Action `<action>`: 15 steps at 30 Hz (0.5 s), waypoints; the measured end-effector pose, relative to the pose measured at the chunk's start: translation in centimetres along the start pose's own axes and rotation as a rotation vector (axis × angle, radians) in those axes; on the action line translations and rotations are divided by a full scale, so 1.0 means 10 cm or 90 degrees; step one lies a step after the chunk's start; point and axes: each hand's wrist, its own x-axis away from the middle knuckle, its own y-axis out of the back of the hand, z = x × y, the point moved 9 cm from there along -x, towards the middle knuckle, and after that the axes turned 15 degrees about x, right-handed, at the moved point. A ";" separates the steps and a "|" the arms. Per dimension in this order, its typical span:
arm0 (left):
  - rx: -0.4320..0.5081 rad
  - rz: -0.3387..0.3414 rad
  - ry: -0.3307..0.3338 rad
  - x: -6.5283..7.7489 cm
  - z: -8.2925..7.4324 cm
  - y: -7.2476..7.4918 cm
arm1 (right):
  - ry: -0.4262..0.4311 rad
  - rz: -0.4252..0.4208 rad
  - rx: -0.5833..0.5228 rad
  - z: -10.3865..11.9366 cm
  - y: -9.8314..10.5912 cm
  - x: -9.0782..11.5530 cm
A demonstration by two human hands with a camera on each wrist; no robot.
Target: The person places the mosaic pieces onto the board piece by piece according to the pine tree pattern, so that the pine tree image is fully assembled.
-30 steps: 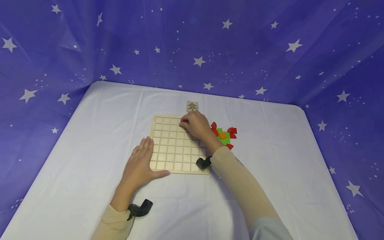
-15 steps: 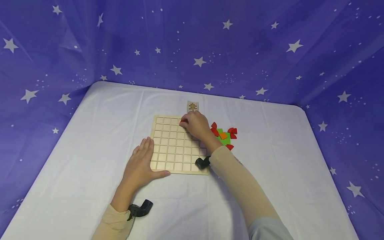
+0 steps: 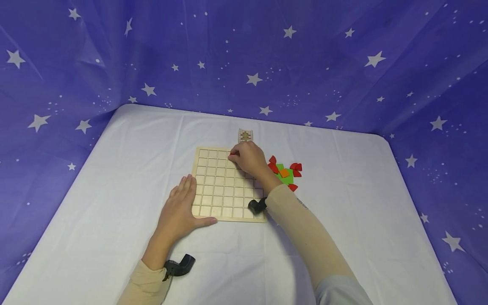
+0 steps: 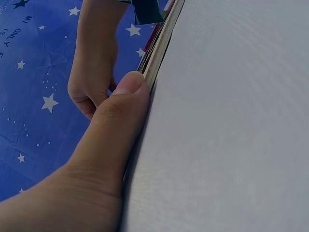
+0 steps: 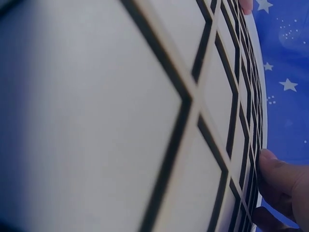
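Note:
A square wooden board [image 3: 218, 180] with a raised grid lies on the white table. My left hand [image 3: 178, 207] rests at its near left corner, fingers straight along the left side. The left thumb [image 4: 118, 113] stretches along the near edge. Over the board's far side, my right hand [image 3: 249, 159] pinches a small red piece [image 3: 231, 154], mostly hidden by the fingertips, at the far row of cells. In the right wrist view the right fingers [image 5: 285, 181] come down to the grid.
To the right of the board lies a loose pile of several red pieces [image 3: 272, 160], green pieces [image 3: 288, 176] and an orange piece [image 3: 284, 173], partly behind the right forearm. A small card [image 3: 245, 134] with a tree-like pattern sits beyond the board. Star-printed blue cloth [image 3: 253, 79] surrounds the table.

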 end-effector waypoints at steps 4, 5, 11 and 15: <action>0.001 -0.003 -0.004 -0.01 0.00 -0.01 | -0.010 0.005 -0.020 -0.01 -0.01 0.00; 0.001 -0.004 -0.006 -0.01 0.00 -0.01 | -0.012 0.006 -0.023 -0.01 -0.01 0.00; 0.001 -0.007 -0.008 -0.01 0.01 -0.01 | -0.017 0.017 -0.019 -0.01 -0.04 -0.01; -0.001 -0.007 -0.009 0.00 0.00 0.00 | -0.015 0.021 -0.017 0.00 -0.04 0.00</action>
